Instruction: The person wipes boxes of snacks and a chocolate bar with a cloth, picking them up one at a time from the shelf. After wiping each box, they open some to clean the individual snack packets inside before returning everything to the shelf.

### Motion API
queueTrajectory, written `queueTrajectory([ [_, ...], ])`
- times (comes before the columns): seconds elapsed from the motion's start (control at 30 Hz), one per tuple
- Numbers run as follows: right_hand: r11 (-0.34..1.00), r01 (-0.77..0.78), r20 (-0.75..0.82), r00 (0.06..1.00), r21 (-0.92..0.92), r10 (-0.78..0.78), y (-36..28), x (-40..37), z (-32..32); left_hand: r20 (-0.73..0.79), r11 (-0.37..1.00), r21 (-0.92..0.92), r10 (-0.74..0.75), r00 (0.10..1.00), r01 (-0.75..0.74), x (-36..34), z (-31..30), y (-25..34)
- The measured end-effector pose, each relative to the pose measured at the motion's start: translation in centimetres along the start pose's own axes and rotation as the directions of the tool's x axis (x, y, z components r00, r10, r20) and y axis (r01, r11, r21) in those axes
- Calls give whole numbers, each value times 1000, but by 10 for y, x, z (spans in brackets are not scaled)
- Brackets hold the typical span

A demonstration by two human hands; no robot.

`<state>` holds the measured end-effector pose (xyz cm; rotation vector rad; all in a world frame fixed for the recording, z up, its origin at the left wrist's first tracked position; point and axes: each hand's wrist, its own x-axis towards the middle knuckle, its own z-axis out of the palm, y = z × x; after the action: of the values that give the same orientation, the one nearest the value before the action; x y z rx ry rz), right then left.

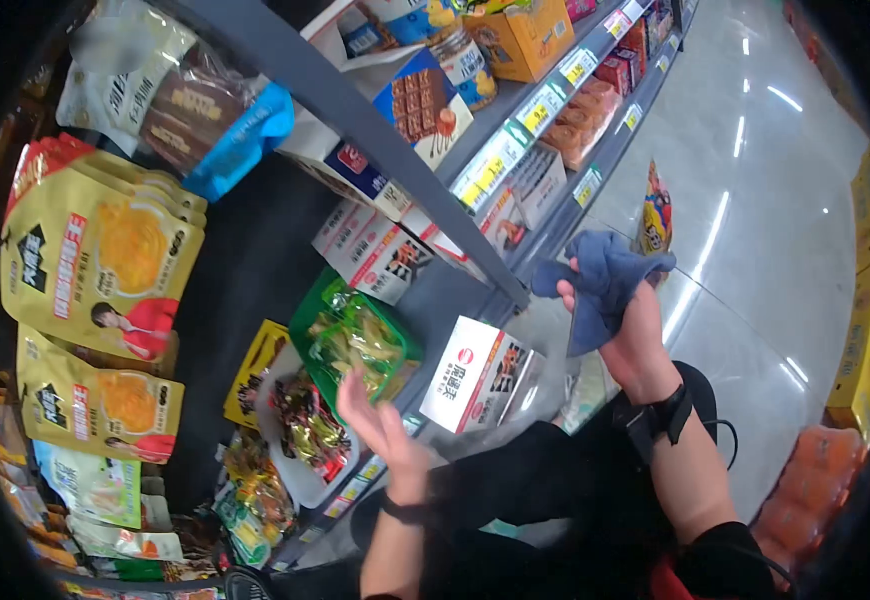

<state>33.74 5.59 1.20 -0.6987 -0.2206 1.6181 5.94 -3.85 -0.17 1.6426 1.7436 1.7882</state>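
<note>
My right hand is closed around a crumpled blue-grey cloth, held up over the floor beside the shelf. Fingers stretched and holding nothing, my left hand is at the near rim of a green basket of wrapped snacks and overlaps it in this view. To its left, a white tub contains shiny wrapped sweets. A white carton with red and black print sits between my two hands, at the shelf's front edge.
Gold pouches hang at the left. A dark metal post crosses in front of the shelves. More cartons stand behind the basket. A colourful snack bag stands on the tiled floor, and orange packs lie at the right.
</note>
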Motion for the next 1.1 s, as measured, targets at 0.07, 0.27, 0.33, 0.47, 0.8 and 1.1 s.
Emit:
queueTrajectory([
  [0.07,999,-33,0,999,-24,33,7,3,-1,147,993,94,-78,986,65,69,7,-6],
  [0.27,986,-130,-26,991,-106,128,13,16,-12,346,481,857,-271,898,-184,173,46,-97],
  [0.33,985,-138,-12,990,-100,137,12,16,-14,425,519,810,-198,883,-273,160,45,-98],
  [0.47,989,-105,-3,994,-109,105,11,13,-13,417,572,794,-265,869,-207,147,50,-95],
  [0.8,978,-85,4,996,-189,87,13,11,-15,-100,1000,-6,-20,995,20,122,5,-33],
  [1.1,889,347,245,928,-298,-279,35,2,5,48,348,-909,-463,885,231,58,-97,44],
])
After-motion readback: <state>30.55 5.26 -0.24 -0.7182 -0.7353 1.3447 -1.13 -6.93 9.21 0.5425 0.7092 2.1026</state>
